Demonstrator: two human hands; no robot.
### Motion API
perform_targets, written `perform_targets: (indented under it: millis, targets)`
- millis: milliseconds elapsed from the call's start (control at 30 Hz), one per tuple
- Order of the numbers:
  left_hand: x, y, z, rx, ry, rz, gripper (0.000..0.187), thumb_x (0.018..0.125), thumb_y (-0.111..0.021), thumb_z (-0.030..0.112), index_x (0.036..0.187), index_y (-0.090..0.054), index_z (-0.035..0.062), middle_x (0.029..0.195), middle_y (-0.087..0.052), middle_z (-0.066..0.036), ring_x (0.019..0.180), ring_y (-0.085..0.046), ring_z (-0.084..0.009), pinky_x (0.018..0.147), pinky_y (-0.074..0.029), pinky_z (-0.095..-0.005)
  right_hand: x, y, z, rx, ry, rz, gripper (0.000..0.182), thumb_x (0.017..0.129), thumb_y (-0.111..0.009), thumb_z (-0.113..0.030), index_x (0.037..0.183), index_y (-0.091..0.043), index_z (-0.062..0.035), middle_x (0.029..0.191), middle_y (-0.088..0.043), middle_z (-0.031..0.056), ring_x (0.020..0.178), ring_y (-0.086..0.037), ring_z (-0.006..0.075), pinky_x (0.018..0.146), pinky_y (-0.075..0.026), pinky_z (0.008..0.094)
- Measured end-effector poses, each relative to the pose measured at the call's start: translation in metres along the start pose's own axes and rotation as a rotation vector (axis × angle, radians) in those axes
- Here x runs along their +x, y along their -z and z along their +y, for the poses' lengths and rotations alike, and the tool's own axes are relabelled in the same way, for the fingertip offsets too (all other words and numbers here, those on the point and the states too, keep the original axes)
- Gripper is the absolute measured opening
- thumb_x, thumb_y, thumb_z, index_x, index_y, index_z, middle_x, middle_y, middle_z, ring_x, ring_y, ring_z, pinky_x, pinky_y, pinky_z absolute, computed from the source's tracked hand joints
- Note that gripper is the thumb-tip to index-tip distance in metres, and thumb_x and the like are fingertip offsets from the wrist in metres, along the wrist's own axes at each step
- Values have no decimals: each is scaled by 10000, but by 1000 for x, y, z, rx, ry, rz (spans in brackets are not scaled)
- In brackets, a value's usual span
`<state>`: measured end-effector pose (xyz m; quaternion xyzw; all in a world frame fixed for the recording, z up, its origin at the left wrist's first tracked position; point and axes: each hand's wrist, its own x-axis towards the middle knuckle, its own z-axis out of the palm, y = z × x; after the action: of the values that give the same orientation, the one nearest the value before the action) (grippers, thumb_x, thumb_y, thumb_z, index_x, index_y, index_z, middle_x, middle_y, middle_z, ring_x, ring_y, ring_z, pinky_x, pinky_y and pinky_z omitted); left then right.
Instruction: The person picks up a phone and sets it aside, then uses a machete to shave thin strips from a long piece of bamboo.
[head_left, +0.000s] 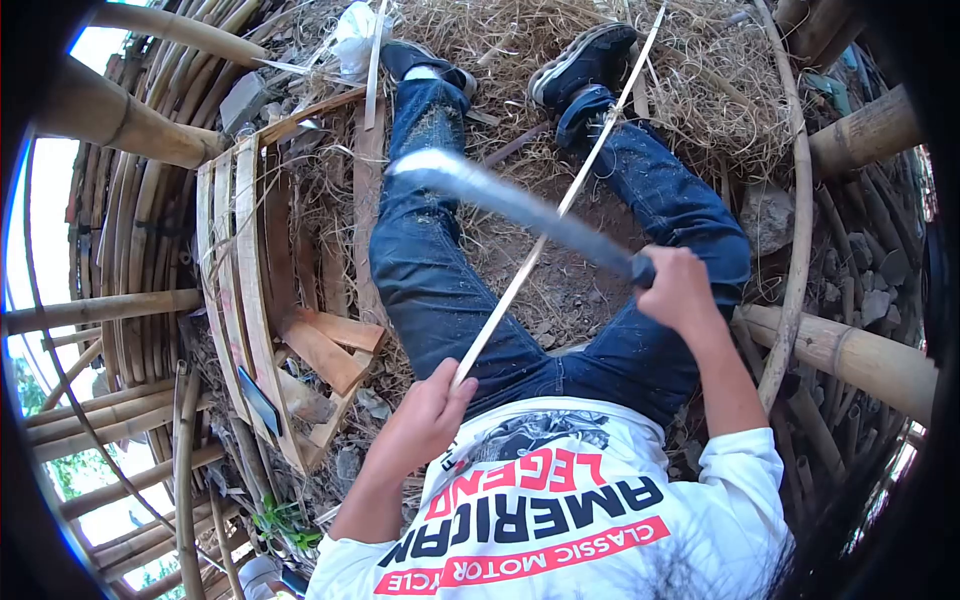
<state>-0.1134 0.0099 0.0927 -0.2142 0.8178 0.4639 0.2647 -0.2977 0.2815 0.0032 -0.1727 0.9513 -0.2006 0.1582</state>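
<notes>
My left hand (pixel 428 412) is closed around the near end of a long, thin bamboo strip (pixel 508 296), close to my lap. The strip slants away between my legs and passes beside the shoe on the right. In my right hand (pixel 678 287) is the dark handle of a machete (pixel 530 215). Its long blade, smeared by motion, points toward the far left and crosses the strip in this view. The blade's bright tip overlaps my jeans (pixel 425 225) at the leg on the left.
A wooden crate (pixel 245 235) with a phone (pixel 259 402) on its slats stands at the left, with wood blocks (pixel 325 350) beside it. Pale shavings (pixel 720 95) cover the ground beyond my feet. Thick bamboo poles (pixel 850 355) flank both sides. A white plastic bag (pixel 355 40) lies far left.
</notes>
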Motion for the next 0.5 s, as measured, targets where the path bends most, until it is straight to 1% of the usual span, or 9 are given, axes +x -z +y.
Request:
perform_targets:
  millis: [67,100,133,200,233,300,400,433,500]
  targets:
    - [-8,6,-3,5,9,-7,248,1001,-496,216,877,-456,5,611,-418,-76,589,-361,-139,531,-335,-333,8,4,17,42,-133,82,192,678,-666,-145,861,-688,-92,810,-679,204,835,-655,405,766,-530,471]
    - [-8,5,-3,-4,-50,15,284,997,-505,231,864,-436,-11,581,-440,-154,535,-379,-208,520,-353,-382,8,9,18,18,-165,77,192,681,-663,-141,862,-683,-79,818,-679,210,839,-653,410,772,-528,477]
    - [-7,3,-6,-11,-55,23,284,997,-505,231,864,-436,-11,581,-440,-154,535,-379,-208,520,-353,-382,9,13,18,-6,-195,71,193,684,-660,-136,863,-679,-65,825,-678,217,844,-651,415,779,-526,482]
    - [-4,1,-12,-56,-85,-5,291,996,-510,237,852,-440,-6,594,-433,-96,557,-374,-161,521,-345,-360,4,12,6,-6,-183,98,202,686,-663,-140,868,-674,-54,823,-674,225,846,-650,418,782,-524,488]
    - [-2,2,-13,-54,-97,-6,291,996,-510,237,852,-440,-6,594,-433,-96,557,-374,-161,521,-345,-360,-2,10,-1,-1,-182,123,211,688,-666,-145,873,-668,-44,821,-671,234,848,-649,422,785,-523,493]
    - [0,2,-12,-112,-82,-18,313,979,-553,261,822,-441,15,619,-410,-30,588,-364,-118,519,-338,-326,-13,0,-10,60,-156,99,205,695,-666,-142,872,-657,-40,792,-657,249,839,-639,436,759,-521,500]
    - [1,0,-8,-136,-50,-53,330,949,-605,287,805,-447,36,656,-398,8,614,-360,-95,529,-337,-295,-32,-14,-34,134,-89,56,178,697,-667,-144,847,-652,-49,762,-646,245,795,-635,436,704,-518,505]
    - [4,-1,-15,-151,-82,-60,372,899,-673,336,815,-456,45,666,-399,9,624,-366,-93,536,-343,-278,-38,-20,-43,179,-56,37,174,693,-677,-158,833,-650,-58,746,-646,236,770,-637,434,690,-518,509]
    - [1,-4,-12,-118,-104,-53,393,877,-694,358,827,-463,44,671,-400,10,627,-369,-91,537,-342,-276,-51,-24,-62,199,-14,-3,188,683,-689,-166,832,-649,-59,727,-644,238,760,-639,432,696,-523,504]
